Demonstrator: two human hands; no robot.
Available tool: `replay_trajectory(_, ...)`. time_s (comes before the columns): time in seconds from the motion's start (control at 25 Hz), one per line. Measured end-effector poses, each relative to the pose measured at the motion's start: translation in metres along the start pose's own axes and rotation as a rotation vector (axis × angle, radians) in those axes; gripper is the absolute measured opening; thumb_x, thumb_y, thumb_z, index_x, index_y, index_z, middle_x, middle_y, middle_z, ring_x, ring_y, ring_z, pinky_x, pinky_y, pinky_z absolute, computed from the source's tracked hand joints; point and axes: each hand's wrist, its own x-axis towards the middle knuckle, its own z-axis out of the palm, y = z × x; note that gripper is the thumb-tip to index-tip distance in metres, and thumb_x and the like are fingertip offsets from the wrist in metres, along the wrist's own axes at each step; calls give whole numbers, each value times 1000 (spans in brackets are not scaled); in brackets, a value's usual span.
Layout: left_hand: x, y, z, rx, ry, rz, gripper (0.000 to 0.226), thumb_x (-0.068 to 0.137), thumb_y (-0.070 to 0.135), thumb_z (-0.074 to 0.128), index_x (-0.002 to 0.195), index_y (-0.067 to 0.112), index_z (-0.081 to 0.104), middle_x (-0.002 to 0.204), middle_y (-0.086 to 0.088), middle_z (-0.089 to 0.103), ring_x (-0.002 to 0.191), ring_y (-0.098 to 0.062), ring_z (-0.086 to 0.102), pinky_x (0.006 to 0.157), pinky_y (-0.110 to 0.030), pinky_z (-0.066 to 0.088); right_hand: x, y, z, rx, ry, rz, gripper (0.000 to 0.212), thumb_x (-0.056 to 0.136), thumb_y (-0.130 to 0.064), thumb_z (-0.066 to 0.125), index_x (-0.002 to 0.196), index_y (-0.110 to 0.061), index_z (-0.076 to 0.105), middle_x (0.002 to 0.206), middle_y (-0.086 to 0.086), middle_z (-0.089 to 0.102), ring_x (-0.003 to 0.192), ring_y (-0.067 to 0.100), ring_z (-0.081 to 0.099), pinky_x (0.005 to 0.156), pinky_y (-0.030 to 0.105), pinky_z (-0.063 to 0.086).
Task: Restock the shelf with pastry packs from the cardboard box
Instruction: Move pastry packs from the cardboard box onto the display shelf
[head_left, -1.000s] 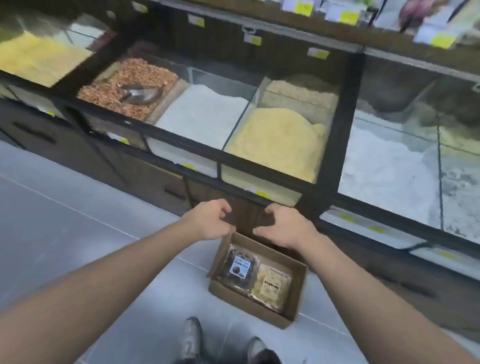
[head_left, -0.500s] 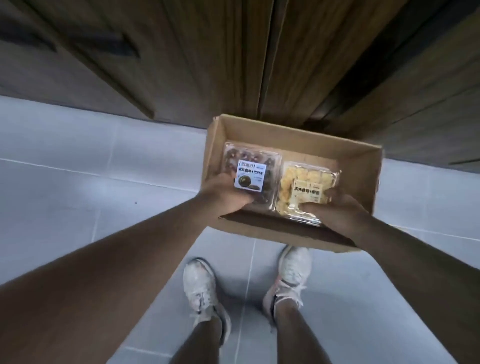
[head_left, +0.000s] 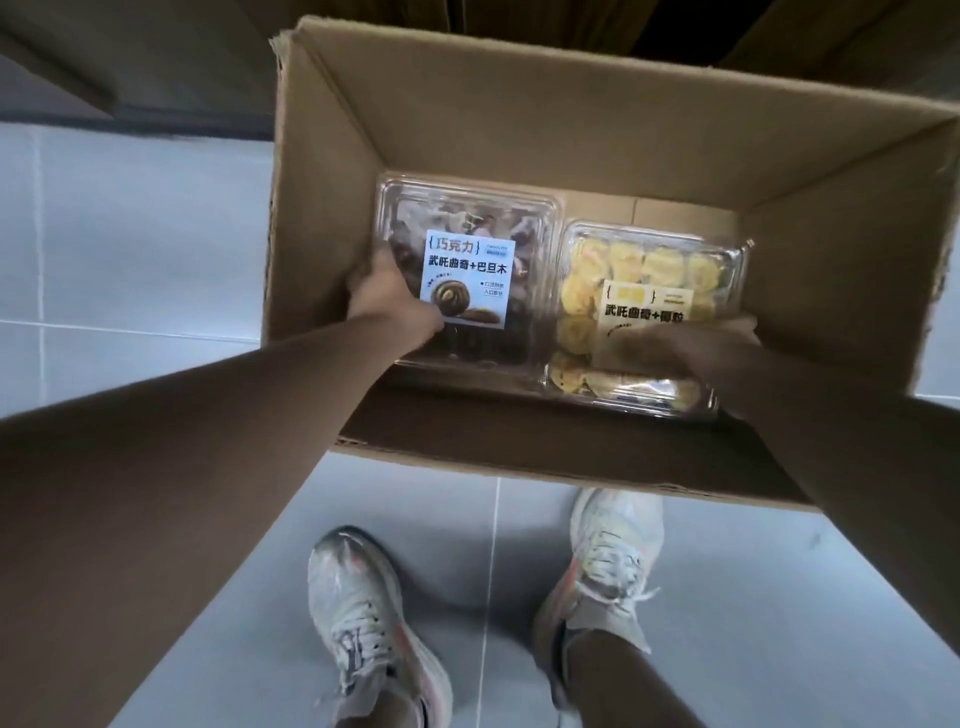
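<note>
Pastry packs are now filling far more of the view than half a second ago, the cardboard box (head_left: 467, 130) looming closer. Left hand (head_left: 387, 299) is gripping the dark chocolate pack (head_left: 467, 275) at its near-left edge; right hand (head_left: 691, 348) is closing over the yellow pack (head_left: 644, 291), which is tilting up toward the viewer. Both are lying side by side, labels upward, inside the box above the floor (head_left: 130, 234) and two sneakers (head_left: 363, 623).

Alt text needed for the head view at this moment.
Both hands reach into an open cardboard box on a grey tiled floor: the left hand on a clear pack of dark cookies, the right hand on a pack of yellow cookies. Two white sneakers show below.
</note>
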Motion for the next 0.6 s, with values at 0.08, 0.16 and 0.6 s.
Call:
replay_trajectory(0.08, 11, 7, 9, -68, 26, -76, 120, 67, 17, 90, 159, 28, 13, 154, -12, 39, 141, -34, 42, 113, -41, 41, 15, 7, -6, 102, -26, 17, 137, 38, -50, 102, 150, -5, 36, 143, 15, 56, 127, 38, 58, 103, 50, 53)
replay_trajectory(0.16, 21, 11, 12, -112, -15, -132, 129, 52, 20, 92, 157, 28, 17, 150, -9, 49, 140, -35, 45, 115, -50, 40, 42, 22, -4, 142, -71, 26, 150, 10, -55, 99, 142, -8, 47, 130, 14, 66, 114, 37, 67, 101, 50, 55)
replay_trajectory(0.6, -40, 43, -57, -55, -68, -62, 95, 70, 20, 90, 147, 18, 33, 136, -10, 58, 119, -33, 62, 81, -38, 55, -76, -11, -23, -8, 78, -131, 98, 75, -42, 87, 146, -7, 29, 149, 22, 38, 135, 42, 45, 107, 45, 43)
